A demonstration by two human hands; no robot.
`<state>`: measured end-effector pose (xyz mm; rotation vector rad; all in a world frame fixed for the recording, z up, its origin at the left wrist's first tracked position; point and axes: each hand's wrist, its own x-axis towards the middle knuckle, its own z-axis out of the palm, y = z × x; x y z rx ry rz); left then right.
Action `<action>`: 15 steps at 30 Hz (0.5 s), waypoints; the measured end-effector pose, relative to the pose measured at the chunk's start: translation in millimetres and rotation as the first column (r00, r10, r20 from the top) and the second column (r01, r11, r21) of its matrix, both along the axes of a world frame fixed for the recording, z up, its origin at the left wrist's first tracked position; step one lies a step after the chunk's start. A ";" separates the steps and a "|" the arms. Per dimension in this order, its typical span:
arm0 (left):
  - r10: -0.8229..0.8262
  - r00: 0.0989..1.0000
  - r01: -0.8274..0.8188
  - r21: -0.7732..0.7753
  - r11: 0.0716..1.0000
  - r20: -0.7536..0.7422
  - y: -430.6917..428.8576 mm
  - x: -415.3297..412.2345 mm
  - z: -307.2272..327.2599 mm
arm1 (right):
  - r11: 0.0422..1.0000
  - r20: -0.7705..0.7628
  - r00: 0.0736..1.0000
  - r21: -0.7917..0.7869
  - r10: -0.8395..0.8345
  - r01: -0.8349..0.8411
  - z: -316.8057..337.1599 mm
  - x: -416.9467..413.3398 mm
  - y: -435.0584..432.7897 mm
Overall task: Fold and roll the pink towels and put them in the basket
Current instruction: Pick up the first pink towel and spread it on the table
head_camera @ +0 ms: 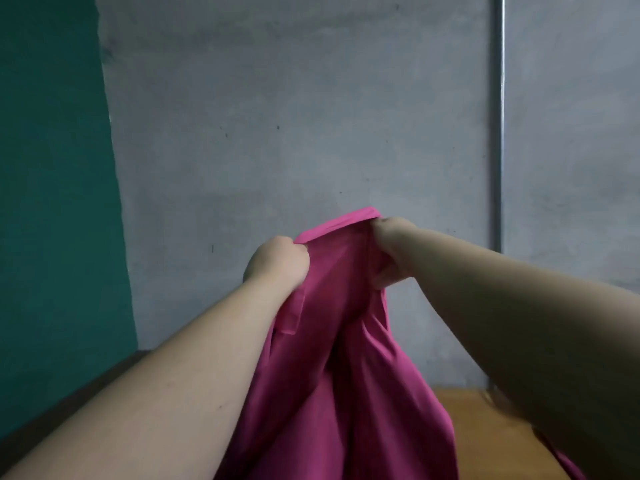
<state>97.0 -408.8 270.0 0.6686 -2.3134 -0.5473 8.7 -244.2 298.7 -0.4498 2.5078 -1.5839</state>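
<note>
A pink towel (341,358) hangs in the air in front of me, held up by its top edge. My left hand (277,259) grips the left end of that edge in a closed fist. My right hand (389,251) pinches the right end, close beside the left. The cloth drops in long folds between my forearms and runs out of the frame at the bottom. No basket shows in this view.
A grey concrete wall (294,116) fills the background, with a thin vertical pipe (497,133) at the right. A teal wall (52,168) stands at the left. Part of a wooden tabletop (485,427) shows at the lower right.
</note>
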 end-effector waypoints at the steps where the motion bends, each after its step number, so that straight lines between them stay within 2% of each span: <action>1: 0.000 1.000 0.000 0.036 0.999 0.018 -0.3 0.5 -4.5 | 1.000 0.026 0.999 -0.014 -0.024 0.024 -5.6 2.0 0.0; 3: -0.045 0.998 0.038 0.136 0.990 0.046 4.2 2.3 -14.1 | 0.999 0.072 0.996 -0.017 -0.050 0.051 -15.3 0.5 1.8; 5: -0.132 0.989 0.146 0.331 0.932 -0.066 11.1 3.3 -20.5 | 0.995 -0.005 0.998 -0.068 -0.070 0.069 -16.5 -1.7 3.5; 7: -0.135 0.948 0.281 0.558 0.781 -0.290 22.7 3.8 -20.5 | 0.958 -0.290 0.935 -0.255 -0.205 0.131 -15.4 -5.9 4.8; 8: -0.126 0.913 0.365 0.641 0.676 -0.387 27.0 3.2 -19.1 | 0.923 -0.466 0.840 -0.371 -0.278 0.100 -15.1 -8.0 5.5; 9: -0.117 0.877 0.440 0.684 0.582 -0.466 30.0 3.6 -17.3 | 0.914 -0.627 0.720 -0.404 -0.298 0.027 -17.7 -11.0 7.8; 10: -0.097 0.840 0.504 0.702 0.503 -0.533 30.0 2.9 -16.0 | 0.944 -0.752 0.610 -0.328 -0.248 -0.021 -22.3 -13.5 11.7; 12: -0.056 0.775 0.590 0.690 0.419 -0.629 25.0 3.4 -16.1 | 0.998 -0.894 0.443 -0.049 -0.064 0.045 -30.3 -25.9 26.2; 14: -0.040 0.727 0.646 0.663 0.378 -0.686 22.0 5.6 -23.1 | 0.963 -0.925 0.369 0.175 0.089 0.207 -37.2 -38.4 44.1; 15: -0.043 0.709 0.667 0.649 0.366 -0.704 24.0 6.5 -26.8 | 0.929 -0.917 0.373 0.251 0.139 0.272 -41.5 -41.3 50.4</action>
